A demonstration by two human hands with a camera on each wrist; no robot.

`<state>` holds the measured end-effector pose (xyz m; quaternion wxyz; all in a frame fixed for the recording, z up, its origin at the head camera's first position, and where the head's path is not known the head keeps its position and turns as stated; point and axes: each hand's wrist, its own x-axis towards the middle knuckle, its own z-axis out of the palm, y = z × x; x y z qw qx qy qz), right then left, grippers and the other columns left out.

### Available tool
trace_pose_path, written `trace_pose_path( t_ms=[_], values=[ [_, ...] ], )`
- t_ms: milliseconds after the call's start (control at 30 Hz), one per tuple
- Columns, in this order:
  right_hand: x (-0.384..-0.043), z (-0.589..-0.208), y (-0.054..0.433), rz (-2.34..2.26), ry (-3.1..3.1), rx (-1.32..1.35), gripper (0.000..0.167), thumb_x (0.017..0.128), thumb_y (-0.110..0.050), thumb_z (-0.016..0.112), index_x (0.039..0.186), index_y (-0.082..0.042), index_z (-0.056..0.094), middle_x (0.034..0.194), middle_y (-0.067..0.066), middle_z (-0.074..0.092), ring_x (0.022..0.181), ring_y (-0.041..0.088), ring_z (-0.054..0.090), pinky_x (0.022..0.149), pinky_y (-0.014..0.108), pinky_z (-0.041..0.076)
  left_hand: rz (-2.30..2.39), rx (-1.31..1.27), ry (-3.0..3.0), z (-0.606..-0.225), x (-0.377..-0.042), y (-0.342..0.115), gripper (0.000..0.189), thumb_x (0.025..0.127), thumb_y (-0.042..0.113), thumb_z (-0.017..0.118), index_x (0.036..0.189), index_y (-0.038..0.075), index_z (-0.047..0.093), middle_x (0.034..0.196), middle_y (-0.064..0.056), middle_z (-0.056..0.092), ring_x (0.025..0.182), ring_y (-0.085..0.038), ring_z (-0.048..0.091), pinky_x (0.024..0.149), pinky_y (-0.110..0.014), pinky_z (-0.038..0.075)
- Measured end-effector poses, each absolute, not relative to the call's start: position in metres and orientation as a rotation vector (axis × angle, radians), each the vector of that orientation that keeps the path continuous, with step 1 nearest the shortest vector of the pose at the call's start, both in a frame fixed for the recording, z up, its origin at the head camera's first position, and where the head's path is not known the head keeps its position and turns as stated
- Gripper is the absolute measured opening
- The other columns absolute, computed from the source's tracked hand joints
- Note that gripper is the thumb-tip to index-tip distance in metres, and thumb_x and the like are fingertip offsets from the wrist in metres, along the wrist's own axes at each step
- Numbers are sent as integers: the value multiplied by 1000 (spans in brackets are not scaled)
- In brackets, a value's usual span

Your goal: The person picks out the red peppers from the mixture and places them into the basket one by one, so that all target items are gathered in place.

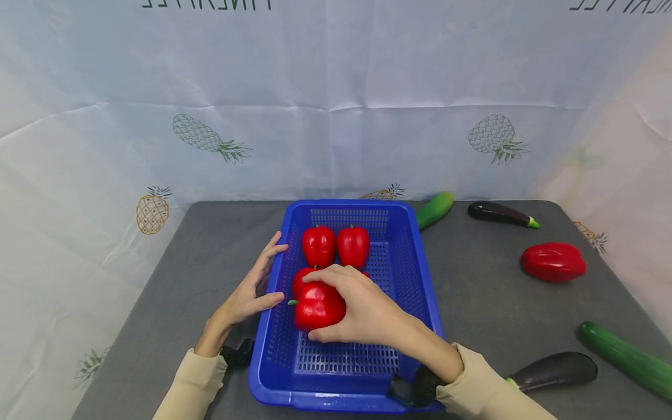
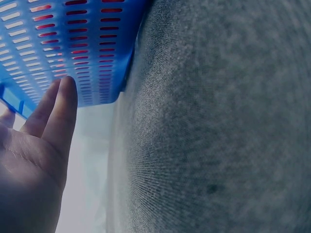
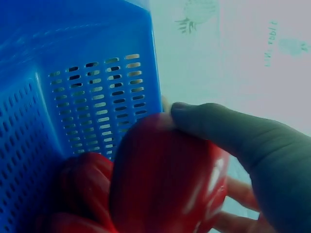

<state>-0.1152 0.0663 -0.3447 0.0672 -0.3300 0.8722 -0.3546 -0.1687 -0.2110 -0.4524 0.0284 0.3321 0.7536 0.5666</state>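
My right hand (image 1: 370,309) grips a red bell pepper (image 1: 318,309) over the blue basket (image 1: 346,398), thumb on the near side and fingers on the far side. The pepper's green stem points left. In the right wrist view the held pepper (image 3: 163,179) is close to other peppers (image 3: 87,179). Two red peppers stand side by side at the basket's far end, the left one (image 1: 318,246) and the right one (image 1: 353,247). Another pepper (image 1: 299,282) is partly hidden behind the held one. My left hand (image 1: 244,297), fingers extended, rests against the basket's left side.
Right of the basket lie a red bell pepper (image 1: 553,262), an eggplant (image 1: 501,214) at the back, and another eggplant (image 1: 556,370) near my right sleeve. One cucumber (image 1: 625,356) lies at the right edge, another green one (image 1: 436,210) behind the basket. A pineapple-print cloth (image 1: 336,146) hangs behind the table.
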Motion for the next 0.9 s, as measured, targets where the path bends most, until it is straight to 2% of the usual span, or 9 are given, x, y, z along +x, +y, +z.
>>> trace_pose_path(
  t_ms=[100,167,333,500,600,700,900],
  values=[
    [-114,-347,65,-1021,2612,-987,72,72,-28,91,136,-19,60,133,1,64,122,22,57,87,44,61,1764,1018,2303,-451,-168,-211,83,86,6,62,158,0,20,174,-10,-9,149,-53,25,112,-31,46],
    [-114,-348,64,-983,2600,-979,71,71,-28,91,134,-19,60,132,1,64,121,22,58,86,42,62,1772,1023,2291,-451,-168,-211,83,87,6,62,158,-1,20,174,-10,-9,149,-51,25,112,-23,43],
    [-112,-350,61,-875,2585,-949,69,69,-29,92,127,-20,57,128,2,65,117,21,59,84,41,62,1769,1025,2294,-450,-167,-211,83,87,7,63,158,0,20,174,-9,-9,150,-47,26,111,-21,42],
    [-112,-350,58,-796,2557,-911,69,67,-27,94,125,-21,56,125,3,65,114,21,60,83,42,62,1752,1014,2326,-450,-167,-211,83,86,6,62,158,1,21,174,-11,-8,148,-50,28,111,-30,46],
    [-111,-350,56,-758,2542,-910,70,66,-26,95,124,-21,56,123,2,66,111,18,61,82,39,62,1743,1020,2343,-451,-168,-212,82,86,5,62,158,1,22,174,-13,-7,147,-55,28,110,-48,49],
    [-111,-351,54,-717,2538,-934,70,65,-28,96,124,-21,57,120,-1,66,108,14,61,82,34,61,1736,1036,2357,-452,-169,-212,82,85,4,61,158,1,22,173,-15,-7,146,-59,27,105,-64,45],
    [-110,-353,51,-636,2532,-957,73,64,-34,97,125,-23,59,116,-5,67,105,10,61,83,32,59,1737,1044,2359,-453,-169,-211,83,84,4,60,158,1,22,173,-16,-8,145,-61,25,101,-69,43]
  ],
)
